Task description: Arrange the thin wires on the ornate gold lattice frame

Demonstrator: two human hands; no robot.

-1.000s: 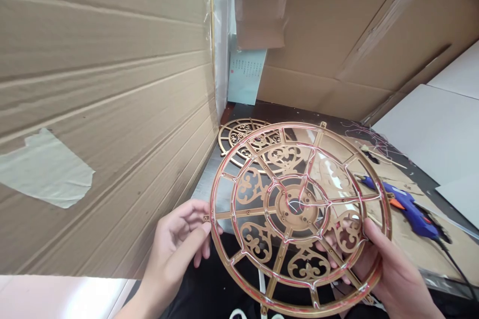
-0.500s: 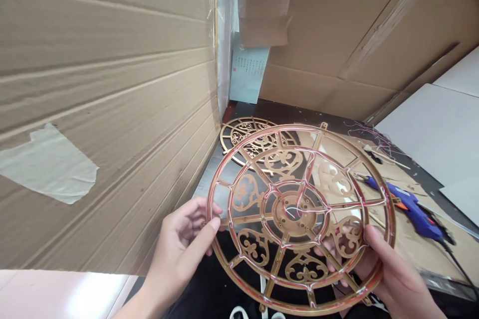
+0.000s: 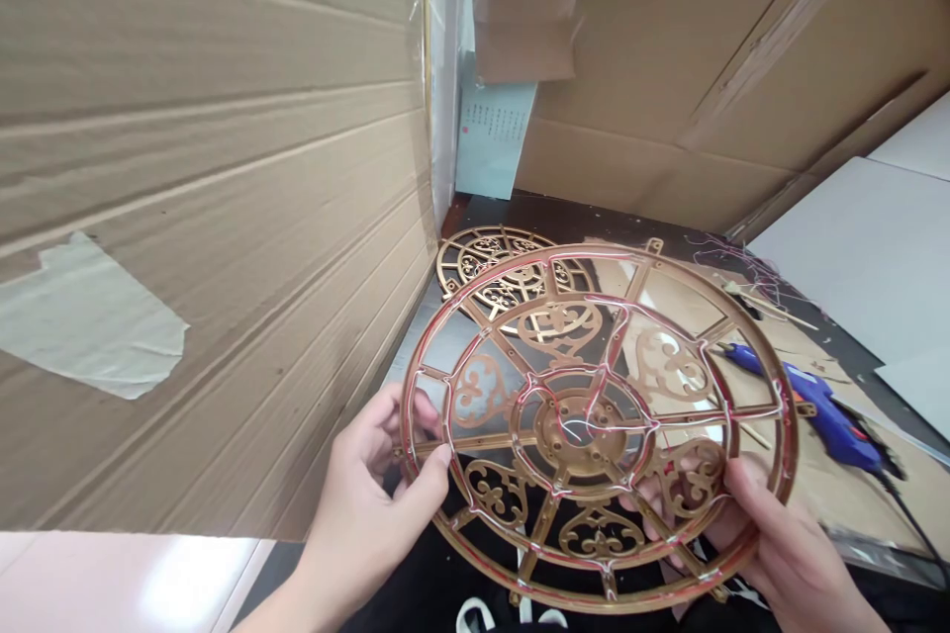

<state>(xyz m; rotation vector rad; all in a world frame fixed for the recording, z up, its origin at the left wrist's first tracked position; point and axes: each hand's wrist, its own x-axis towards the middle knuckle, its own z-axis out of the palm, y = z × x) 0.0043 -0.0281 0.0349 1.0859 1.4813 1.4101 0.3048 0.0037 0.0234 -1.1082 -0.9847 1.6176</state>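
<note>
**Both hands hold a gold openwork wheel above the bench**

A big cardboard sheet [image 3: 208, 218] stands along the left. Beside it, the left hand [image 3: 371, 504] pinches the wheel's left rim, thumb on top, fingers [image 3: 427, 410] curled behind. The ornate gold wheel [image 3: 598, 425], edged in red and white wire, hangs tilted between the hands, just above the bench [image 3: 445, 346]. A second gold wheel [image 3: 494, 267] lies flat behind it. The right hand [image 3: 779, 544] grips the lower right rim. Further right rests a blue glue gun [image 3: 816, 410].
</note>
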